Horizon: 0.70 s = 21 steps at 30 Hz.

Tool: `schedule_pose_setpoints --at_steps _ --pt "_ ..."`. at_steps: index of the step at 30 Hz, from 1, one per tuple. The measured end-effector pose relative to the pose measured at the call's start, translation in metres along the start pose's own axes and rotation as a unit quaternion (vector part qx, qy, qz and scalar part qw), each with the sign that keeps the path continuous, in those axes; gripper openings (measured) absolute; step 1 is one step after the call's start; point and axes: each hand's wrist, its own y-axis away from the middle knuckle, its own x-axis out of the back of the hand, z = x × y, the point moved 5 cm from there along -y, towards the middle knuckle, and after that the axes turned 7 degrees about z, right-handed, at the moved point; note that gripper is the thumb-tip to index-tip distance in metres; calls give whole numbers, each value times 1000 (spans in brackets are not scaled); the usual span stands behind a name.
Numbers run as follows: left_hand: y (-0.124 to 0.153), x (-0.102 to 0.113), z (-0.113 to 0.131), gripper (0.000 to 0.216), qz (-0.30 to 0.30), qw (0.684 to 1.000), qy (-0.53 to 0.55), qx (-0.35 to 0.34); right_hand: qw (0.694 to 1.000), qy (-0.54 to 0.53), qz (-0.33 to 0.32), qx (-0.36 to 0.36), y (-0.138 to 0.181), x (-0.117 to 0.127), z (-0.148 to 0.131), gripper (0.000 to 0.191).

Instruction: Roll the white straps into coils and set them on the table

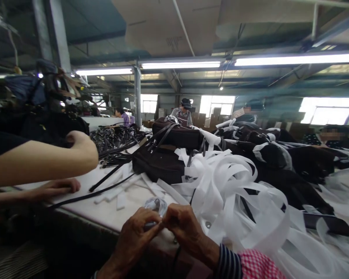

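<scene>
My left hand (135, 234) and my right hand (184, 228) meet at the table's near edge, fingers pinched together on a small whitish roll or wad (156, 204). I cannot make out exactly what it is. Just right of my hands lies a big heap of white strips (229, 182). A dark brown bag (159, 162) sits behind the roll on the white table (104, 211).
A co-worker's arm (43, 159) and hand (54, 188) reach over the table from the left. Black straps (110, 176) and metal hardware (113, 137) lie further back. More dark bags (279, 155) pile up at the right. Other people work in the background.
</scene>
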Motion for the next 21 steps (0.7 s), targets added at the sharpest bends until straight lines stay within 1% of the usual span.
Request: schedule_pose_setpoints --at_steps 3,5,8,11,12,15,17,21 --pt "7 1 8 10 3 998 -25 -52 999 13 -7 29 3 1 -6 17" --pt "10 2 12 11 -7 996 -39 -74 999 8 -18 34 3 0 -8 19" --pt "8 2 12 16 -10 996 -55 -65 999 5 -23 25 3 0 -8 18" --pt "6 -1 8 8 5 995 -82 -48 999 22 -27 15 5 0 -9 18" --pt "7 -3 7 9 12 995 -89 -45 999 33 -39 19 6 0 -11 18" --pt "10 -8 6 22 39 992 -112 -45 992 78 -82 49 11 -4 -21 18" --pt "12 -10 6 27 53 989 -126 -46 989 95 -95 61 13 -5 -26 18" --pt "13 -7 4 27 40 993 -106 -20 989 94 -108 48 19 -6 -24 17"
